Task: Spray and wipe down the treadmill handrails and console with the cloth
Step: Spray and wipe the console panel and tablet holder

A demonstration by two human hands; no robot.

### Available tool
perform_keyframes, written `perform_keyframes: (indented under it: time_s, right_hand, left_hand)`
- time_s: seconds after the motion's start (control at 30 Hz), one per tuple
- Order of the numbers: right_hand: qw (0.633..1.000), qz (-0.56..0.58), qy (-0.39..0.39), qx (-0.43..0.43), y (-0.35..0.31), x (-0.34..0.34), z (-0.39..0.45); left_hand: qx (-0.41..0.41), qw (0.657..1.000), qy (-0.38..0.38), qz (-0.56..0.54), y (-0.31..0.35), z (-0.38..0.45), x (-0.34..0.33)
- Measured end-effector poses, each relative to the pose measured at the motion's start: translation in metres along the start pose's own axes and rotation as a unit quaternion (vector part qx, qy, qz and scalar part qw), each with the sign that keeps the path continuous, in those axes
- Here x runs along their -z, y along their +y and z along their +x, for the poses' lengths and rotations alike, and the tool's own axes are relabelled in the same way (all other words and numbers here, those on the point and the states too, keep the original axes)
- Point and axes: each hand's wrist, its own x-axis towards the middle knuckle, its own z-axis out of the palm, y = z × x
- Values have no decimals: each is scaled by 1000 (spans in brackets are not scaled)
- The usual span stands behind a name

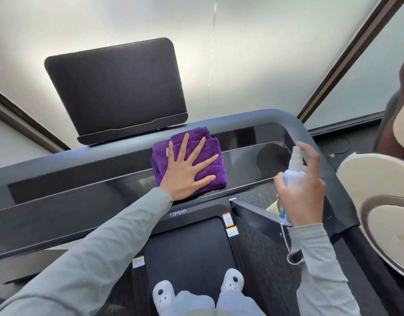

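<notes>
Two hands are at work as I watch from the head camera. Left hand (189,171) lies flat with its fingers straight and spread, palm pressing down on the purple cloth (210,174); nothing is curled around it. That cloth is folded into a thick square and sits on the glossy black console (82,201) of the treadmill, close to the middle of my view and a little toward 12 o'clock. Right hand (304,197), out at 3 o'clock from the cloth and well apart from it, grips a small white spray bottle (292,176) upright, fingers wrapped around its body and the index finger arched over the nozzle top.

Behind the console, at 11 o'clock, the dark screen (115,87) stands tilted back on its bracket. A grey handrail (299,124) curves around the far edge of the console and runs down the right side toward 4 o'clock. At 6 o'clock I see the black running belt (185,247) and, on it, a pair of white shoes (233,280) below grey trouser legs. Both sleeves are light grey. At 3 o'clock, by the frame's edge, a round beige fixture (378,201) shows, blurred.
</notes>
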Motion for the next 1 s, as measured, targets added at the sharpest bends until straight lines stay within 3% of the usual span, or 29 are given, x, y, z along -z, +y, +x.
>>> perform_keyframes:
  time_s: [0.63,1.0]
  right_hand:
    - [999,-12,31,-2,77,73,47]
    - [996,-81,16,-25,86,86,52]
  left_hand:
    - [-41,999,-3,12,147,126,-13]
    - [-38,997,-21,-59,151,124,-10]
